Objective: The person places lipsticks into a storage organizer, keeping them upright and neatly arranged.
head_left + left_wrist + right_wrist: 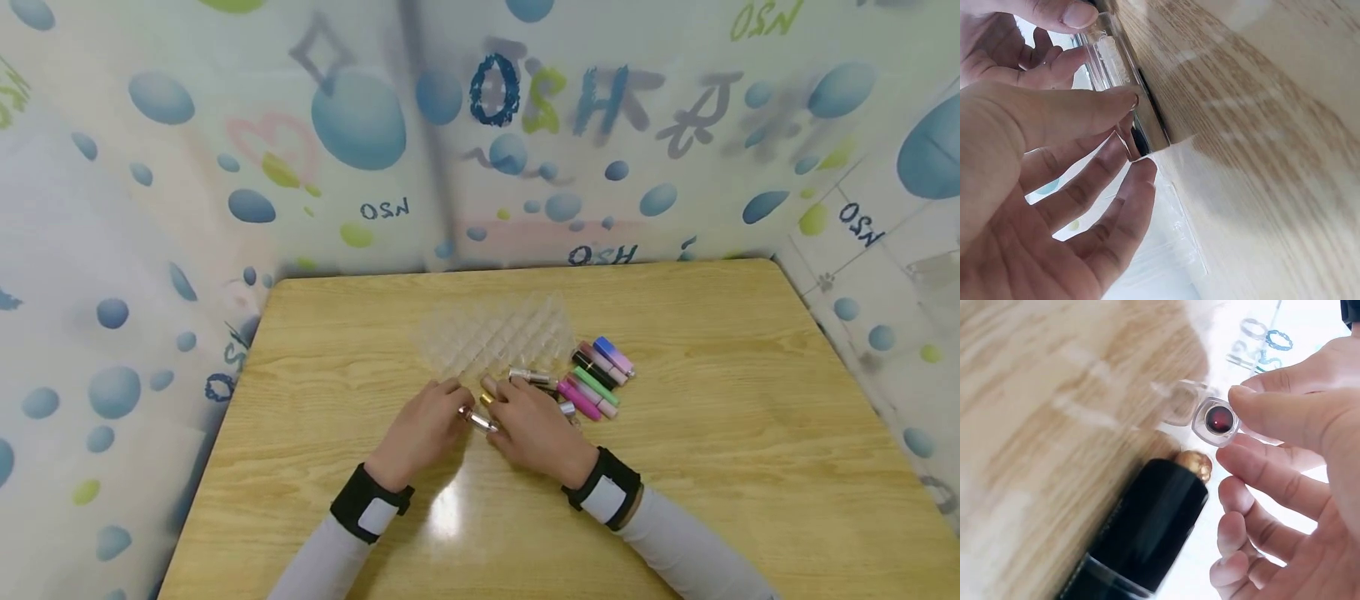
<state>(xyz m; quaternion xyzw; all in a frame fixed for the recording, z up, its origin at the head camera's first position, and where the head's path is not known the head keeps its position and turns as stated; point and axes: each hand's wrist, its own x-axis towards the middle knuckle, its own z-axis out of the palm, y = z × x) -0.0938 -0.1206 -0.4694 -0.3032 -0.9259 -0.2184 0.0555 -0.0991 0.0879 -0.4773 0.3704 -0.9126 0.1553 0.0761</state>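
A lipstick tube (478, 419), part shiny metal and part clear plastic, lies level just above the table between the two hands. My left hand (426, 423) pinches its metal end (1144, 128) between thumb and fingers, the other fingers loosely bent. The right hand (536, 425) holds the clear end (1215, 422) by thumb and forefinger; a dark red centre shows in that end. Beyond the right fingers lies a group of lipsticks, among them a pink one (579, 400), a green one (596, 385) and a black one (592, 369). Some are partly hidden under the right hand.
Behind the hands stands a clear plastic organizer (495, 333) with rows of small compartments. A blue-purple tube (613, 354) is farthest back in the group. Close to the right wrist camera lies a black tube (1154, 519), with a gold one (1196, 464) beyond it. The wooden table (315, 400) meets a patterned wall covering.
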